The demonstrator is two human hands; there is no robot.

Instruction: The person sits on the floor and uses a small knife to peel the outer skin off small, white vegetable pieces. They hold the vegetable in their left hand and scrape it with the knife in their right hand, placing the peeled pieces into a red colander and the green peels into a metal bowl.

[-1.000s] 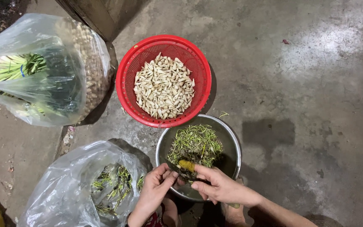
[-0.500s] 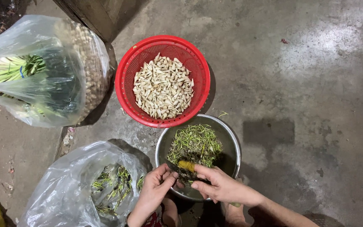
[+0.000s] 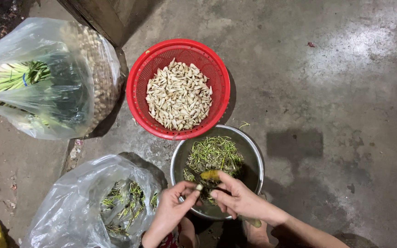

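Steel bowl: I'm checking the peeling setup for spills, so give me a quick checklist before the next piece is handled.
1. Steel bowl upright on the floor: ok.
2. Green trimmings inside the bowl: ok, though one strand lies outside.
3. Red basket of white peeled pieces not overflowing: ok.
4. Left hand and right hand both over the bowl: ok.
5. Grip on the small yellow piece: cannot tell.
6. Clear bag open beside the left hand: ok.

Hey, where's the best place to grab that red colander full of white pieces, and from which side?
Probably by the rim of the red colander, on its far or left edge, coming from above. The near edge sits close against the steel bowl, where the left hand and right hand are working, and the white pieces fill the middle.
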